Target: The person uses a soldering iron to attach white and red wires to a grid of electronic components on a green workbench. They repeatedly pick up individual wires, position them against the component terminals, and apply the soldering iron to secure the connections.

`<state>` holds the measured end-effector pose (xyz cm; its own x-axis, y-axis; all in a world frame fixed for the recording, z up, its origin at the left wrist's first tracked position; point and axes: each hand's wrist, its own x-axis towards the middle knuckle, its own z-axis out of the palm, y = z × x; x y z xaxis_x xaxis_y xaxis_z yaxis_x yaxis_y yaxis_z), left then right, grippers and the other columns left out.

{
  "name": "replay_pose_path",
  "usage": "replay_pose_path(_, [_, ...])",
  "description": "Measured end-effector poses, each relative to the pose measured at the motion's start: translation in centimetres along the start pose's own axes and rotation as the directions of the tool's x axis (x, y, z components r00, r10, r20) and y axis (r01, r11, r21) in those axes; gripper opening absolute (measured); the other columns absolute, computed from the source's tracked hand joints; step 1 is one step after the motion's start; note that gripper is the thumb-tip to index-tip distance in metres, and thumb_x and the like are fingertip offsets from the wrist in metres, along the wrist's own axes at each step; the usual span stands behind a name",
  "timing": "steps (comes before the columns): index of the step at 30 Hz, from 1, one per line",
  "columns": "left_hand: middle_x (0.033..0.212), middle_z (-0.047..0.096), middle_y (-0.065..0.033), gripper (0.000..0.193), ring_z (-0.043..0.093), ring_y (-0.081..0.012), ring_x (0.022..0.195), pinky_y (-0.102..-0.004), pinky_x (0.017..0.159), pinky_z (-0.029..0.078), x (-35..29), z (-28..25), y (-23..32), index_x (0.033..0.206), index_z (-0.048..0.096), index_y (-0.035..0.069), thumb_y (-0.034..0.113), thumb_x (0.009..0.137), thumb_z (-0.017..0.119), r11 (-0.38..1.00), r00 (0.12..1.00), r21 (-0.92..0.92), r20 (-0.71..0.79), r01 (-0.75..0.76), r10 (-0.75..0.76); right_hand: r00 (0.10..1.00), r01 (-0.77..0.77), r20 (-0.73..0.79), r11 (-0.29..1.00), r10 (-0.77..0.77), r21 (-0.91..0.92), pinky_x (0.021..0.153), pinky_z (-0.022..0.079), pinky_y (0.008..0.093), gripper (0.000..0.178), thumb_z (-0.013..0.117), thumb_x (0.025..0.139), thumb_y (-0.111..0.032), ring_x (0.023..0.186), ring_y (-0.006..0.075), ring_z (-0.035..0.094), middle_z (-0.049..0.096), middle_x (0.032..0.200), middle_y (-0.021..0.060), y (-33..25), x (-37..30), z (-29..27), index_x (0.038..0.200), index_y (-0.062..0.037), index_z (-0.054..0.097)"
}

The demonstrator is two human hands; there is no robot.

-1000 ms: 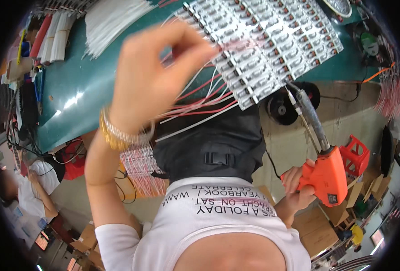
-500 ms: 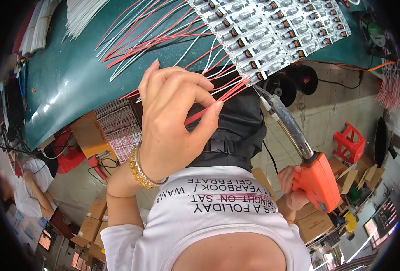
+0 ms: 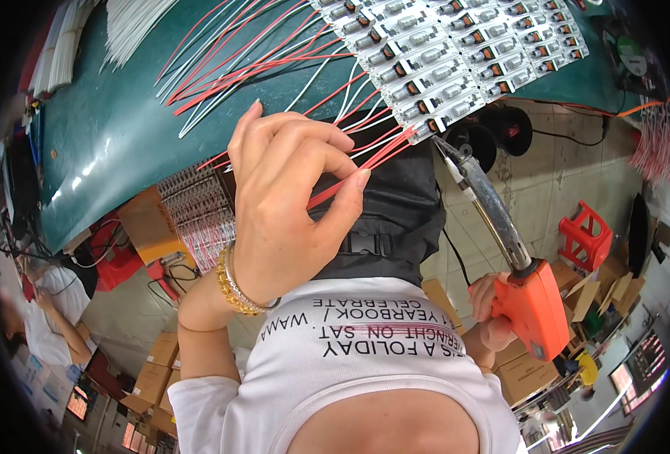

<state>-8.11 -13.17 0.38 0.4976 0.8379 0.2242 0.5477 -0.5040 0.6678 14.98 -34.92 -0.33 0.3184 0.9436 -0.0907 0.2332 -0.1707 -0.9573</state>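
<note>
Pinches red wires [image 3: 386, 155] between thumb and index fingertip of the left hand [image 3: 283, 200], just below and left of the lowest corner of the board panel [image 3: 425, 64], with the remaining fingers loosely curved and parted. Wraps the right hand [image 3: 490, 314] around the handle of an orange soldering gun [image 3: 537, 306], well below the panel; points the metal tip up to just beside that same corner, contact impossible to tell. Runs the pinched wires from the grip up and right to the panel's lowest strip, in a narrow bunch, with a further length emerging on the palm side of the thumb. Wires: slim, smooth, bright red, nearly straight, close together. Panel: silvery white, laid aslant, set in rows with pale rectangular parts and dark-and-orange ones. Left of the panel, over a green table [image 3: 108, 151]: further red and white wires [image 3: 233, 69], loosely spread. Below the panel's right end: a red stool [image 3: 586, 250].
</note>
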Motion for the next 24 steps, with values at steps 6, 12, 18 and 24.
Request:
replay_pose_path(6, [0.096, 0.066, -0.0055, 0.01, 0.06, -0.0248, 0.099, -0.054, 0.107, 0.029, -0.1, -0.2, 0.2, 0.08, 0.062, 0.006, 0.002, 0.076, 0.07, 1.0, 1.0, 0.022, 0.012, 0.015, -0.016, 0.993, 0.115, -0.002, 0.964, -0.118, 0.241, 0.049, 0.039, 0.0272, 0.08, 0.06, 0.087, -0.059, 0.045, 0.0095, 0.042, 0.044, 0.053, -0.005, 0.6, 1.6, 1.2, 0.132, 0.0056, 0.042])
replay_pose_path(12, [0.082, 0.071, -0.0089, 0.009, 0.067, -0.0204, 0.072, -0.0404, 0.089, 0.049, 0.4, -3.2, -1.1, 0.083, 0.069, 0.002, -0.004, 0.078, 0.071, 0.986, 0.964, -0.159, -0.246, 0.059, -0.097, 0.961, 0.275, -0.112, 0.901, -0.251, 0.335, 0.047, 0.039, 0.0276, 0.077, 0.059, 0.089, -0.057, 0.043, 0.0098, 0.042, 0.044, 0.052, -0.0043, 1.0, 4.4, 0.9, 0.132, 0.0044, 0.044])
replay_pose_path(18, [0.072, 0.067, -0.0047, 0.007, 0.058, -0.0089, 0.063, -0.0239, 0.059, 0.045, 8.9, -5.9, -2.9, 0.086, 0.07, 0.0, 0.004, 0.081, 0.071, 0.917, 0.953, -0.315, -0.095, 0.244, -0.287, 0.911, 0.338, -0.269, 0.939, -0.312, 0.055, 0.046, 0.037, 0.0247, 0.078, 0.059, 0.088, -0.056, 0.042, 0.0092, 0.041, 0.043, 0.051, -0.0028, -2.7, 10.5, 1.8, 0.128, 0.009, 0.045])
replay_pose_path(24, [0.066, 0.064, -0.0055, 0.017, 0.054, -0.0083, 0.058, -0.0242, 0.054, 0.043, 14.8, -4.3, -7.0, 0.08, 0.066, -0.001, 0.015, 0.082, 0.071, 0.939, 0.971, -0.28, -0.069, 0.2, -0.228, 0.848, 0.383, -0.347, 0.916, -0.401, -0.124, 0.042, 0.034, 0.0229, 0.083, 0.063, 0.086, -0.056, 0.041, 0.0084, 0.041, 0.044, 0.051, -0.0023, -6.0, 17.3, 3.4, 0.126, 0.0151, 0.043])
